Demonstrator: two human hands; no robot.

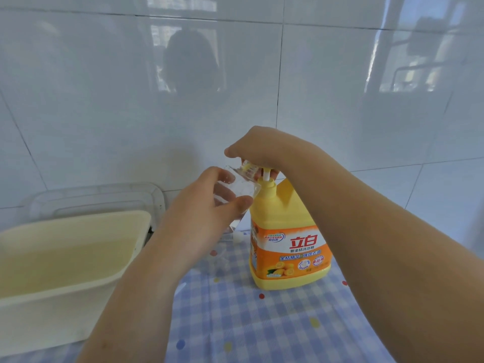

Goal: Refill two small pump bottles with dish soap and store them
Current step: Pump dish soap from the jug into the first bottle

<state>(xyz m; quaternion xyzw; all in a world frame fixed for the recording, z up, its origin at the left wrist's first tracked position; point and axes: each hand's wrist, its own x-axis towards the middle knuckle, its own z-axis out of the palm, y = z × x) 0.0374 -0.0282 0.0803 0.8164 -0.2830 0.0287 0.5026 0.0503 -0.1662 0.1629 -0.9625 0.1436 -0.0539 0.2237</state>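
Okay, head view only. Your left hand (207, 208) grips the small clear bottle (242, 185), thumb on the near side and fingers wrapped round the far side, showing through the plastic. The bottle is held up off the table, tilted, with its open mouth up against the spout under your other hand; you can't tell how much soap is in it. Your right hand (255, 150) sits on top of the pump (266, 177) of the big yellow dish soap jug (288, 247), fingers curled down over the pump head and clamped on it, thumb pointing left. The white pump stem shows just below the palm. The jug stands upright on the blue checked tablecloth (262, 326), orange label facing you. A small white round piece (238, 238) lies just left of the jug, beside something clear on the cloth, too blurred to name. At the left, a cream plastic basin (78, 221) sits on the table edge, with a clear plastic lid (104, 192) leaning behind it against the white tiled wall (314, 74).
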